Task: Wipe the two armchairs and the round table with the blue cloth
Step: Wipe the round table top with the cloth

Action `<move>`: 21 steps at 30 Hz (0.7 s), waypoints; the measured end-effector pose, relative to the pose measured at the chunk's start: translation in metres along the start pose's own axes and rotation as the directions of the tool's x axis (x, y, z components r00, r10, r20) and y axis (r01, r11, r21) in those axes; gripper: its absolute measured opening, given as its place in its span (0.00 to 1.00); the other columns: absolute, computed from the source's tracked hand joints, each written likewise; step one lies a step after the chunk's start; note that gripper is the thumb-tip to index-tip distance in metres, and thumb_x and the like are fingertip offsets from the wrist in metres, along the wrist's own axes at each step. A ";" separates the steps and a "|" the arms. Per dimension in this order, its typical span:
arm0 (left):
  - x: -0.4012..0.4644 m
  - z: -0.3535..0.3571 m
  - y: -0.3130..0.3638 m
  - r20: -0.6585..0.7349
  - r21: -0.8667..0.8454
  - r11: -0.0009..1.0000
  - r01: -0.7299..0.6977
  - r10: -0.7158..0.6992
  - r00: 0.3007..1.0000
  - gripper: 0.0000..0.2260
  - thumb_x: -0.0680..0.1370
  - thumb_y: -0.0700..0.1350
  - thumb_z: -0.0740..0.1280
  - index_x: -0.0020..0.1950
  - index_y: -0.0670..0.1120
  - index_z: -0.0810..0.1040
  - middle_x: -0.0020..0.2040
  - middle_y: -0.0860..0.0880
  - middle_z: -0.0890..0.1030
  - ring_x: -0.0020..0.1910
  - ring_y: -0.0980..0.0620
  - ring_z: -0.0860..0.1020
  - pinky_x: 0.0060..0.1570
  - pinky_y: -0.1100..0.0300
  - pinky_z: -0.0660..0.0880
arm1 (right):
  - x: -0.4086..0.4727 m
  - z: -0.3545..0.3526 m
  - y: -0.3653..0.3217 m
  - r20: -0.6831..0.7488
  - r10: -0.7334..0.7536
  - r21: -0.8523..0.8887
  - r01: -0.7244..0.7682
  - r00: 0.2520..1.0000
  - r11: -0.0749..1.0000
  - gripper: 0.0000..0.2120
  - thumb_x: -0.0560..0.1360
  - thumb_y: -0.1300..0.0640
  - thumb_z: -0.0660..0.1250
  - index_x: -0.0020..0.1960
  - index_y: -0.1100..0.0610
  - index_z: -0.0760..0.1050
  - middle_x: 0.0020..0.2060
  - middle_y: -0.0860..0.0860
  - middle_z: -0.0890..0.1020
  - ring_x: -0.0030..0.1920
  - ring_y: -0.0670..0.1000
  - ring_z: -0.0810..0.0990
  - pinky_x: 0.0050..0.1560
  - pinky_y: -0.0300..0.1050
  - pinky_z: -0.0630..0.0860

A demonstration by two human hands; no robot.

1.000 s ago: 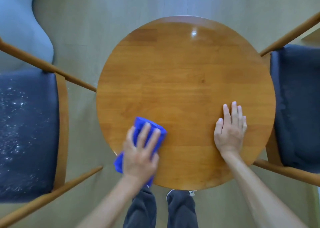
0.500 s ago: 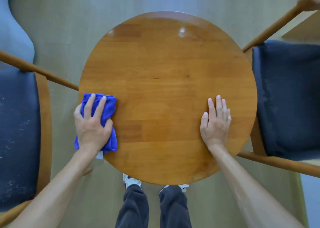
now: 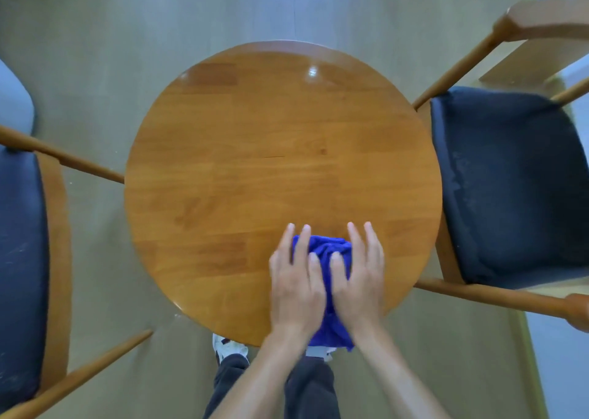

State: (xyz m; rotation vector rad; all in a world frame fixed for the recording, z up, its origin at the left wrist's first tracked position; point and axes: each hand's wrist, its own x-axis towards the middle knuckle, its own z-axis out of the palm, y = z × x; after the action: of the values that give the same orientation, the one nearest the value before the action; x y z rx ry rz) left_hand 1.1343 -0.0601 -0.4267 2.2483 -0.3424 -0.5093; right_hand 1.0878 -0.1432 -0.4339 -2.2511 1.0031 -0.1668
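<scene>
The blue cloth (image 3: pixel 328 251) lies bunched at the near edge of the round wooden table (image 3: pixel 255 164), part of it hanging over the rim. My left hand (image 3: pixel 296 285) and my right hand (image 3: pixel 360 281) lie side by side on it, fingers straight, pressing it from both sides. An armchair with a dark blue seat (image 3: pixel 516 183) and wooden arms stands to the right of the table. A second armchair (image 3: pixel 22 259), its dark seat speckled white, stands to the left.
Pale wood-look floor (image 3: pixel 127 36) surrounds the table. My legs and white shoes (image 3: pixel 229 348) stand just below the table's near edge. The chairs' wooden arms (image 3: pixel 497 294) reach close to the table rim on both sides.
My left hand has swept the cloth from the table's left edge to the near middle edge. My right hand has left its flat rest on the table and joined it on the cloth.
</scene>
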 end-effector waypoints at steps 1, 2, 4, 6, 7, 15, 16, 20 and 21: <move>0.013 -0.017 -0.017 -0.063 0.080 0.997 -0.013 0.018 0.998 0.21 0.79 0.47 0.54 0.71 0.46 0.71 0.74 0.48 0.65 0.70 0.44 0.64 0.69 0.47 0.62 | -0.022 0.011 -0.008 0.020 -0.047 -0.088 0.049 0.999 0.995 0.27 0.75 0.46 0.57 0.72 0.54 0.69 0.74 0.60 0.62 0.74 0.62 0.60 0.71 0.60 0.63; 0.026 -0.034 -0.037 -0.115 0.190 0.982 0.015 0.007 0.993 0.21 0.79 0.47 0.54 0.71 0.45 0.71 0.74 0.46 0.66 0.71 0.41 0.64 0.69 0.45 0.62 | -0.039 0.024 -0.017 0.050 -0.077 -0.180 0.085 0.996 0.980 0.29 0.73 0.44 0.60 0.71 0.53 0.70 0.74 0.61 0.62 0.74 0.65 0.59 0.69 0.62 0.65; 0.051 -0.061 -0.071 -0.151 0.371 0.924 0.092 -0.037 0.988 0.23 0.78 0.48 0.54 0.72 0.45 0.69 0.75 0.45 0.64 0.74 0.40 0.60 0.69 0.41 0.58 | -0.057 0.052 -0.034 0.065 -0.066 -0.321 0.084 0.996 0.943 0.30 0.70 0.42 0.65 0.71 0.49 0.71 0.74 0.61 0.63 0.74 0.67 0.60 0.64 0.64 0.69; 0.068 -0.070 -0.092 -0.138 0.483 0.873 0.064 0.003 0.990 0.24 0.78 0.49 0.53 0.73 0.45 0.68 0.75 0.45 0.64 0.75 0.40 0.58 0.71 0.40 0.54 | -0.058 0.071 -0.044 0.041 -0.090 -0.374 0.099 0.995 0.922 0.29 0.69 0.43 0.66 0.70 0.47 0.71 0.73 0.58 0.65 0.73 0.66 0.61 0.61 0.64 0.71; 0.075 -0.071 -0.097 -0.129 0.514 0.857 0.031 0.041 0.991 0.24 0.78 0.50 0.53 0.73 0.45 0.68 0.75 0.44 0.64 0.75 0.40 0.58 0.71 0.40 0.53 | -0.058 0.076 -0.043 0.045 -0.172 -0.386 0.176 0.984 0.906 0.27 0.70 0.45 0.67 0.69 0.46 0.72 0.73 0.57 0.66 0.73 0.65 0.62 0.61 0.64 0.72; 0.086 -0.061 -0.118 -0.120 0.640 0.765 -0.064 0.182 0.976 0.25 0.79 0.53 0.50 0.75 0.48 0.63 0.77 0.46 0.59 0.75 0.40 0.55 0.72 0.42 0.47 | 0.006 -0.012 0.078 0.166 -0.653 -0.394 0.657 0.739 0.643 0.18 0.72 0.57 0.68 0.61 0.52 0.80 0.68 0.55 0.74 0.68 0.64 0.71 0.53 0.57 0.75; 0.086 -0.061 -0.119 -0.122 0.647 0.759 -0.064 0.185 0.975 0.25 0.79 0.53 0.49 0.76 0.48 0.61 0.77 0.46 0.58 0.76 0.40 0.54 0.73 0.44 0.46 | 0.024 -0.030 0.093 0.090 -0.569 -0.428 0.547 0.818 0.719 0.19 0.71 0.58 0.69 0.62 0.54 0.80 0.67 0.57 0.74 0.68 0.65 0.71 0.51 0.57 0.76; 0.087 -0.058 -0.119 -0.132 0.665 0.746 -0.048 0.180 0.975 0.26 0.79 0.54 0.48 0.76 0.49 0.59 0.78 0.48 0.55 0.76 0.41 0.52 0.73 0.47 0.42 | 0.088 -0.061 0.116 -0.293 -0.108 -0.355 -0.003 0.950 0.935 0.20 0.73 0.63 0.69 0.65 0.62 0.75 0.68 0.62 0.71 0.65 0.68 0.70 0.64 0.60 0.70; 0.087 -0.058 -0.120 -0.138 0.671 0.740 -0.045 0.185 0.973 0.26 0.79 0.54 0.48 0.76 0.49 0.59 0.78 0.48 0.55 0.76 0.41 0.52 0.73 0.47 0.42 | 0.097 -0.061 0.112 -0.340 -0.018 -0.303 -0.091 0.940 0.949 0.20 0.74 0.63 0.68 0.66 0.62 0.74 0.69 0.61 0.70 0.65 0.67 0.70 0.66 0.59 0.68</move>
State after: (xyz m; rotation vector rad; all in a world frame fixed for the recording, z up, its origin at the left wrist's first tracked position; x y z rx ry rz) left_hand 1.2482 0.0211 -0.5038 2.9174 -0.6374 -0.0803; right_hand 1.0644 -0.2980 -0.4701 -2.5458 1.3323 -0.4172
